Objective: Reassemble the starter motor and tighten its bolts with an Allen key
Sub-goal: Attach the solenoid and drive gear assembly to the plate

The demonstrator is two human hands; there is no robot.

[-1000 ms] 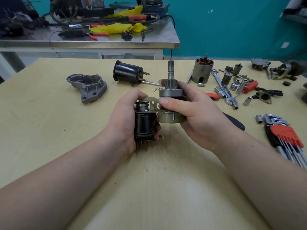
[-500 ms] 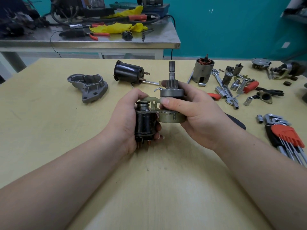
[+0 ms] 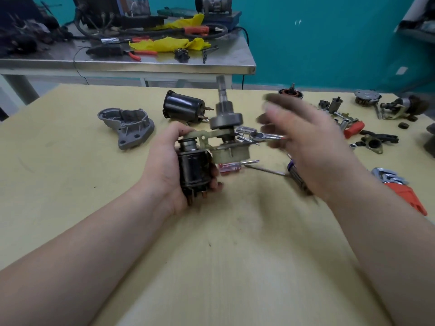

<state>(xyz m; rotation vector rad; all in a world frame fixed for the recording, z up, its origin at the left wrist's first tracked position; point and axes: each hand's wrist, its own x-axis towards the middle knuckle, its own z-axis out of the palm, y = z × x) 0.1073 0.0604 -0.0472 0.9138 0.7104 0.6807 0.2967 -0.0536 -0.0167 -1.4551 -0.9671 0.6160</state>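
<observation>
The fingers [image 3: 215, 177] of the left hand [image 3: 164, 165] are curled round the black solenoid [image 3: 194, 170], thumb up on the pale fork lever [image 3: 207, 135] at its top, and so carry the whole half-built starter assembly above the middle of the yellow tabletop [image 3: 211, 255]. From the lever the pinion and shaft [image 3: 224, 111] stand upright, with a pale housing [image 3: 231, 154] under them to the right of the solenoid. The right hand [image 3: 306, 142] is just beside the assembly on its right and apart from it, blurred, its fingers [image 3: 270, 118] spread and straight, gripping nothing.

Behind the left hand, toward the far edge, lies a black motor casing [image 3: 182, 108] on its side, and left of it a grey cast end cover [image 3: 128, 125]. Under the assembly lie a small red-handled screwdriver [image 3: 231, 167] and, partly hidden by the right hand, a dark-handled tool [image 3: 299, 177]. Behind the right hand's fingers the top of the armature [image 3: 290, 93] shows near the far edge. Sockets and small parts [image 3: 341, 114] are scattered toward the far right corner, some too blurred to tell apart. At the right edge lies the Allen key set [image 3: 400, 189] in its red holder. Beyond the tabletop stands a steel bench [image 3: 141, 64] with pliers, cables and yellow cloth [image 3: 169, 43].
</observation>
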